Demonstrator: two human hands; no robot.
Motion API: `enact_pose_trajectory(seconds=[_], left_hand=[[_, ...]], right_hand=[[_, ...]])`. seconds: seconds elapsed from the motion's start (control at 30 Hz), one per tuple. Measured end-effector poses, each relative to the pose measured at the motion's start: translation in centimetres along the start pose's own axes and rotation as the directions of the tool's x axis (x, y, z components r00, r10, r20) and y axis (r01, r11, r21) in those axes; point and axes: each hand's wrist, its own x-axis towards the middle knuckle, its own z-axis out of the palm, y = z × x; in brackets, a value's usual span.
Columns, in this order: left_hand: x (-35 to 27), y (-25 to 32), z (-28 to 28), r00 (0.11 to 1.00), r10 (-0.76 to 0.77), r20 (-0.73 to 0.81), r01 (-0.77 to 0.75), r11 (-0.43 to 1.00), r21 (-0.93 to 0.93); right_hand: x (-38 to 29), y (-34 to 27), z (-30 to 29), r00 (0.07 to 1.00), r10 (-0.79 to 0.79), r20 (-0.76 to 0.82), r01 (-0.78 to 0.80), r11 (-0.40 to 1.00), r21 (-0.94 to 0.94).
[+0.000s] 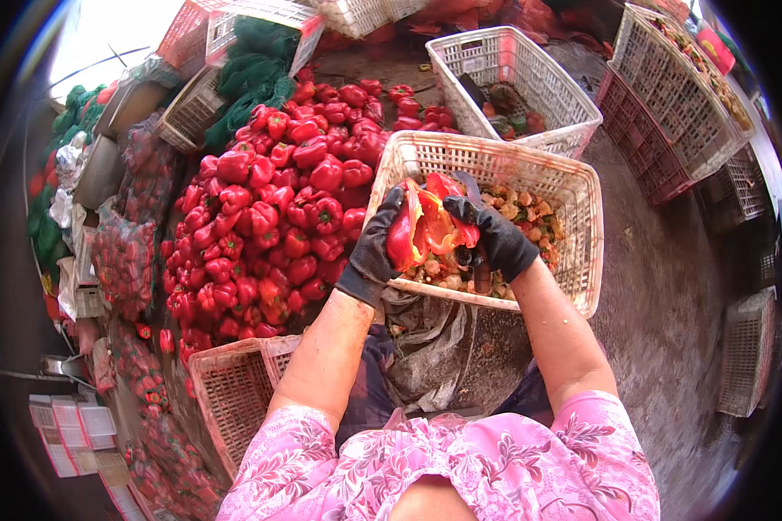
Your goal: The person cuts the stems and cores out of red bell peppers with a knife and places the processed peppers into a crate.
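Observation:
A split red bell pepper is spread apart between my two hands, its orange inner wall and pale core showing. My left hand, in a black glove, grips the left part. My gloved right hand holds the right part. A grey blade, apparently a knife's, sticks up by the right fingers; how it is held is partly hidden. Below both hands stands a white plastic crate with pepper cores and scraps in it.
Whole red bell peppers form a large heap on the left. Another crate stands behind, stacked crates on the right. A reddish crate is by my left elbow. Filled mesh sacks and green netting lie farther left.

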Motion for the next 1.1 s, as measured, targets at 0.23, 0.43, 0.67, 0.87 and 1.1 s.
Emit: enact_pose_trajectory(seconds=[0.23, 0.43, 0.67, 0.87, 1.1], left_hand=[[-0.1, 0.5, -2.8, 0.992, 0.106, 0.067, -0.093, 0.979, -0.184], [-2.4, 2.0, -2.7, 0.975, 0.165, 0.150, -0.159, 0.986, -0.055], [-6.4, 5.3, -6.6, 0.720, 0.525, 0.453, -0.623, 0.203, 0.755], [-23.7, 13.3, -7.2, 0.814, 0.568, -0.121, -0.530, 0.812, 0.247], [-49.3, 15.0, -19.5, 0.224, 0.819, -0.528, 0.473, 0.383, 0.794]], right_hand=[[2.9, 3.4, 2.9, 0.973, -0.169, -0.156, 0.177, 0.984, 0.037], [3.9, 4.9, 4.2, 0.960, -0.188, -0.206, 0.139, 0.963, -0.229], [7.5, 5.3, 5.8, 0.701, -0.613, 0.365, 0.606, 0.242, -0.757], [9.3, 6.3, 22.4, 0.885, -0.029, 0.465, 0.322, 0.760, -0.565], [12.4, 4.2, 16.5, 0.827, -0.289, 0.483, 0.543, 0.634, -0.550]])
